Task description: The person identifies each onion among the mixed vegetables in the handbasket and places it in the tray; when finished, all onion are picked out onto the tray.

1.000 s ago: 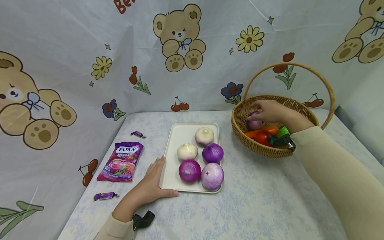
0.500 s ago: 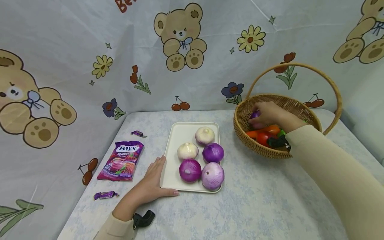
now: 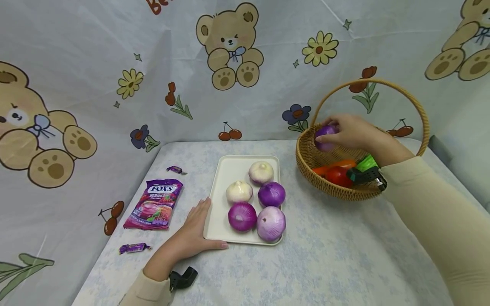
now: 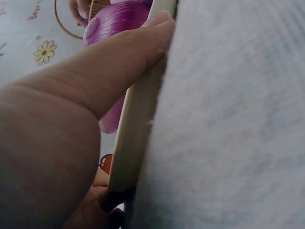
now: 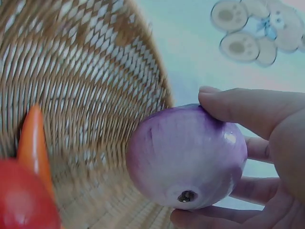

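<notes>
My right hand point(image 3: 354, 134) grips a purple onion point(image 5: 188, 155) between thumb and fingers, up near the rim of the wicker basket point(image 3: 317, 182). Below it in the basket lie a carrot point(image 3: 346, 163), a red tomato point(image 3: 338, 176) and something bright green point(image 3: 366, 162). My left hand point(image 3: 191, 233) rests at the near left corner of a cream tray point(image 3: 214, 231), fingers along its left side and thumb along its front edge. On the tray sit several onions, among them a pale one point(image 3: 239, 193), a deep purple one point(image 3: 272, 194) and a light purple one point(image 3: 271, 224).
Left of the tray lies a purple candy bag point(image 3: 155, 205), with small wrapped candies point(image 3: 134, 248) on either side of it. The basket's tall handle point(image 3: 415, 102) arches over the right forearm. A cloth printed with bears point(image 3: 233, 46) hangs behind the table.
My right hand has closed round the onion inside the basket and lifted it up toward the rim. The basket shifted slightly right, then back. The left hand and tray stay in place.
</notes>
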### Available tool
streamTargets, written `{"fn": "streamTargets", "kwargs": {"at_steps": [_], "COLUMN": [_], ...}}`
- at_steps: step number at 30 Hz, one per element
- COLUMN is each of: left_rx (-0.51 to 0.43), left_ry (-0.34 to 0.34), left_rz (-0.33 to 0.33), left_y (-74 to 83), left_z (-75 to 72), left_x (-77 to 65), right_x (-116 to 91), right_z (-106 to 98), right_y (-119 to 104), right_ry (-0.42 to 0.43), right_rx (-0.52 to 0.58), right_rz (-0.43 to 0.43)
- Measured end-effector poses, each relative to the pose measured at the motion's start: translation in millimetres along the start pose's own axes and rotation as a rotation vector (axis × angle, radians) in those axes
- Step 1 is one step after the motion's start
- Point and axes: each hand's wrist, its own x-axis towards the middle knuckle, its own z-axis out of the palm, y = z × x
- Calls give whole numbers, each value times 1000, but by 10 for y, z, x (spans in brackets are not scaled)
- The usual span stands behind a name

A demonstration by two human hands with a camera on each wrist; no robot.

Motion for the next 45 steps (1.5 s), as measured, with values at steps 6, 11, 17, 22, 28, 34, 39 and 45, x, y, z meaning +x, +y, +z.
{"fn": "streamTargets", "kwargs": {"at_steps": [6, 11, 17, 22, 28, 34, 39, 45], "left_rx": [-1, 9, 2, -5, 4, 6, 4, -1], "left_ry": [5, 13, 8, -7, 0, -2, -13, 0], "left_rz": [9, 12, 8, 2, 1, -1, -2, 3], "left_y": [9, -4, 0, 6, -5, 2, 14, 3], "left_z": [-1, 2, 3, 4, 1, -7, -6, -13], "left_x": [4, 7, 4, 6, 2, 8, 12, 5], "right_x": [-55, -52, 46, 169, 351, 534, 661, 802], "right_z": [-22, 68, 277, 486, 785, 1102, 1302, 1472], "right_y": [-304, -571, -840, -1017, -1208, -1370, -1447, -1534], "right_ry": [66, 101, 104, 102, 82, 52, 40, 6], "right_rx": [22, 44, 98, 158, 229, 267, 288, 284], "right_rz": [-46, -73, -138, -217, -280, -268, -260, -247]}}
